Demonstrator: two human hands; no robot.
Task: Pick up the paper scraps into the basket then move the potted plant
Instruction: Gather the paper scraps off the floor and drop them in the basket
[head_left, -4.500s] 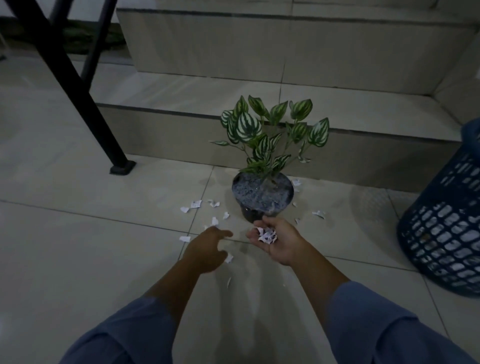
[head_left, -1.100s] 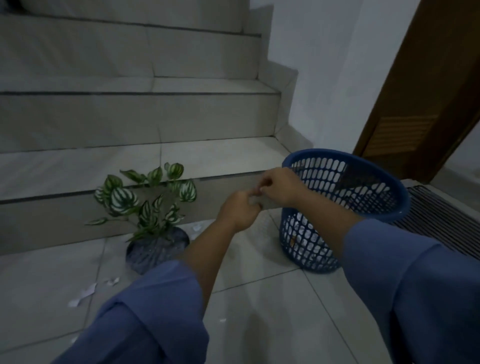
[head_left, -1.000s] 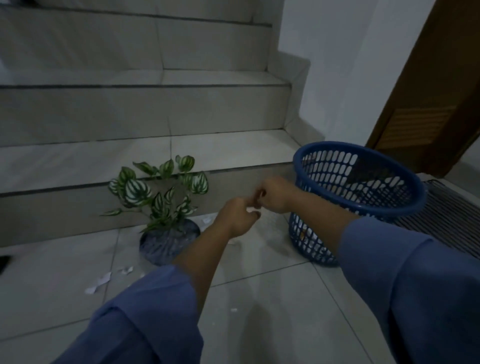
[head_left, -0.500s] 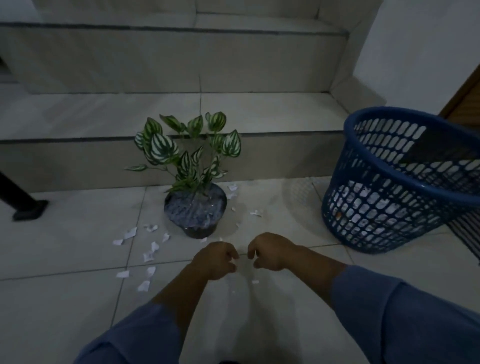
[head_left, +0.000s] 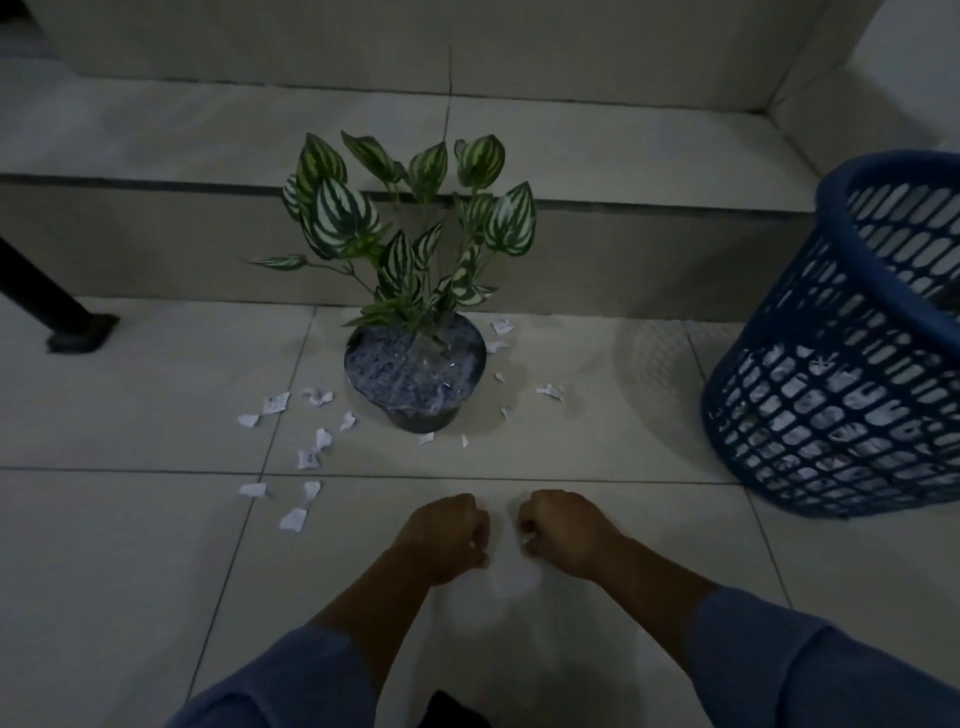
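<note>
A potted plant (head_left: 415, 379) with striped green leaves stands on the tiled floor in front of a step. Several white paper scraps (head_left: 298, 457) lie to the left of the pot, and a few more paper scraps (head_left: 549, 391) lie to its right. A blue plastic basket (head_left: 841, 415) stands at the right with paper visible through its mesh. Low over the floor in front of the pot, my left hand (head_left: 447, 535) is curled into a fist. Beside it my right hand (head_left: 566, 530) is closed, with a small white scrap (head_left: 525, 538) at its fingertips.
A tiled step (head_left: 156, 244) rises right behind the plant, with another riser above it. A black metal leg with a foot (head_left: 62, 317) stands on the floor at the far left. A wall corner shows at the top right.
My view swung from the basket back down to the plant. Both hands came away from the basket rim and dropped to the floor in front of the pot, fingers closed.
</note>
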